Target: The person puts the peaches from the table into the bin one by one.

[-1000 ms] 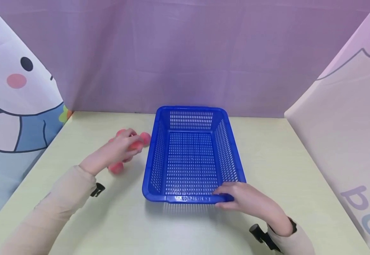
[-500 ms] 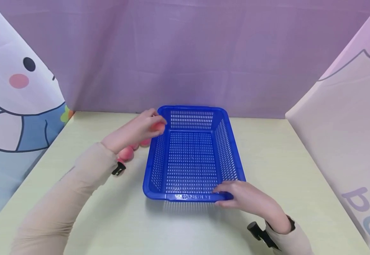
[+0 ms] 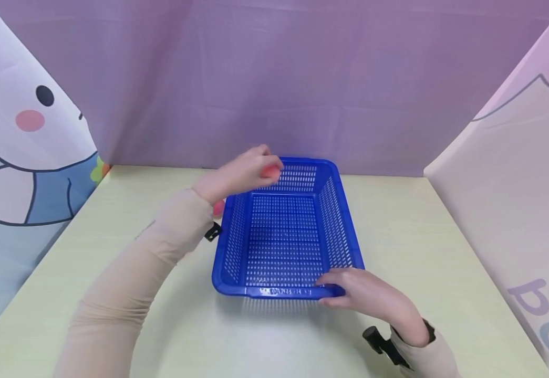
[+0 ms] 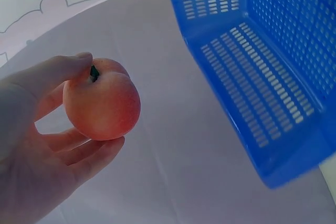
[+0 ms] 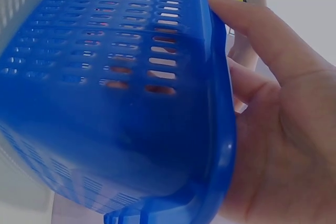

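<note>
My left hand point(image 3: 248, 170) grips a peach point(image 4: 102, 100) with a small green stem, thumb on one side and fingers on the other. In the head view the hand is over the far left part of a blue plastic basket point(image 3: 223, 247), and the peach point(image 3: 270, 172) shows between its fingers. The basket has slotted walls, and no fruit shows on its floor. At the near right corner my right hand point(image 3: 364, 294) holds the basket's rim, thumb outside and fingers over the inner side. The right wrist view shows this grip on the rim point(image 5: 223, 129) close up.
Another pink-red peach point(image 3: 218, 208) lies on the pale table point(image 3: 170, 336) against the basket's left side, partly behind the left forearm. A purple cloth point(image 3: 373, 89) hangs behind the table, with printed panels at both sides.
My left hand has lifted a peach from the group left of the basket and carried it right and away over the basket. My right hand stays on the rim.
</note>
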A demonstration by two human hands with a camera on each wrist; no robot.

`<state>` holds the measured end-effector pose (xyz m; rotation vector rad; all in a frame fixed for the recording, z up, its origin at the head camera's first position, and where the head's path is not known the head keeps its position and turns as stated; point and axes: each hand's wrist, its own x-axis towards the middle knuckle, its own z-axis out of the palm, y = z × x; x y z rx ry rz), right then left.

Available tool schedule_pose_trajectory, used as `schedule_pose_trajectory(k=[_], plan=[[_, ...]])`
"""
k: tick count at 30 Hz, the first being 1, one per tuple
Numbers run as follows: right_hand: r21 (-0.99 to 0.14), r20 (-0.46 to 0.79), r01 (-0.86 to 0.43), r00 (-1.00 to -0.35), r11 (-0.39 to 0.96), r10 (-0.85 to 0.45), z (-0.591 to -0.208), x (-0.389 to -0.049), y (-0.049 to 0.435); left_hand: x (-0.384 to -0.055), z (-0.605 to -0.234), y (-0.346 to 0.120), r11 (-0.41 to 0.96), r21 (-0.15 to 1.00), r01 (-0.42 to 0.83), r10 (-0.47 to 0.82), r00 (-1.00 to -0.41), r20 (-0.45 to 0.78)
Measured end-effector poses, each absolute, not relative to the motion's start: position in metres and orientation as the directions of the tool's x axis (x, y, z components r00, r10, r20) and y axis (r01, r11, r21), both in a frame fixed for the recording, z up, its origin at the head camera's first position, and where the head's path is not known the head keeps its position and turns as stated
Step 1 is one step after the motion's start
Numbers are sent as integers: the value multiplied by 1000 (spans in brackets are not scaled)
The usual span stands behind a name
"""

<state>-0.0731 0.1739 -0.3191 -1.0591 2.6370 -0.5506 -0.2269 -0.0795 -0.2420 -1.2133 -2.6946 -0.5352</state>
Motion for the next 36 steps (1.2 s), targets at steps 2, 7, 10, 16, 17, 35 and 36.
schedule_pose_trajectory(k=[2,7,10,16,17,35,36], plan=[[-434,-93,-607,-705,666,-703,-319,-73,173,-229,-241,-71,630,282,724,691,-688,220],[-429,-105,-602,-707,673,-699,-318,-72,173,-232,-243,-52,635,294,715,701,-693,169],[-425,-110,-600,-709,678,-696,-317,-71,172,-235,-246,-40,638,304,707,704,-696,142],[-413,-91,-614,-707,673,-701,-318,-69,171,-245,-260,-18,655,341,674,693,-716,86],[-409,-85,-619,-705,670,-704,-319,-69,171,-247,-262,-15,656,346,670,691,-718,82],[-389,-43,-639,-707,664,-706,-323,-65,174,-278,-321,25,685,399,609,647,-760,50],[-388,-42,-639,-707,664,-706,-323,-64,174,-279,-324,27,687,401,606,643,-764,52]])
